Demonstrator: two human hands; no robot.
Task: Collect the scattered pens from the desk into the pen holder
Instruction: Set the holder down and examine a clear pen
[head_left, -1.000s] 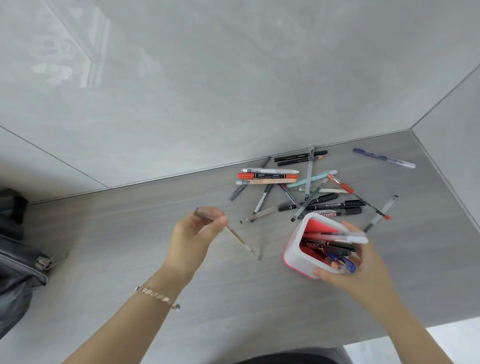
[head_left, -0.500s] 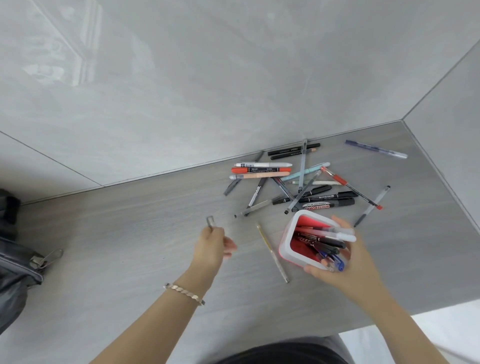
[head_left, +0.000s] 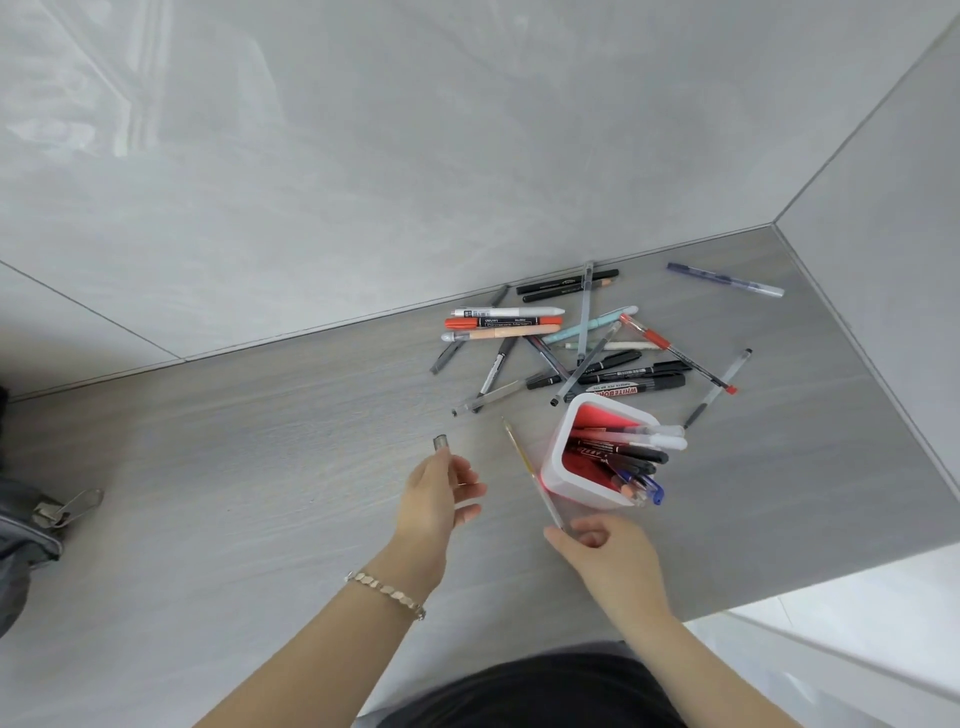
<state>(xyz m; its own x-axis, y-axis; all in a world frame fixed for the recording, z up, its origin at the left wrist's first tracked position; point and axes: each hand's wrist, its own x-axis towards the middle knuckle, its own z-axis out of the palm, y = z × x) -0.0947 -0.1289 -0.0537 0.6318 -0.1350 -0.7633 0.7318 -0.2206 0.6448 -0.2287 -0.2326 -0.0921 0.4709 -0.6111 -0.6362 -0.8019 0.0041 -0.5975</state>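
Observation:
A white pen holder (head_left: 569, 436) with a red inside stands on the grey desk (head_left: 260, 441), holding several pens. My left hand (head_left: 439, 493) is left of it and pinches a small clear pen cap (head_left: 440, 442) upright between thumb and finger. A thin yellowish uncapped pen (head_left: 530, 470) lies slanted on the desk just left of the holder. My right hand (head_left: 602, 551) is at that pen's near end, fingertips closing on it. Behind the holder lies a pile of scattered pens and markers (head_left: 571, 343).
A blue pen (head_left: 724, 279) lies alone near the back right corner. A dark bag with a metal clip (head_left: 67, 506) sits at the desk's left edge. Grey walls close the desk at the back and right. The desk's near edge drops off at lower right.
The pen came apart from its cap: the pen dropped onto the desk while my left hand kept the cap. My right hand let go of the holder and moved to the pen's near end.

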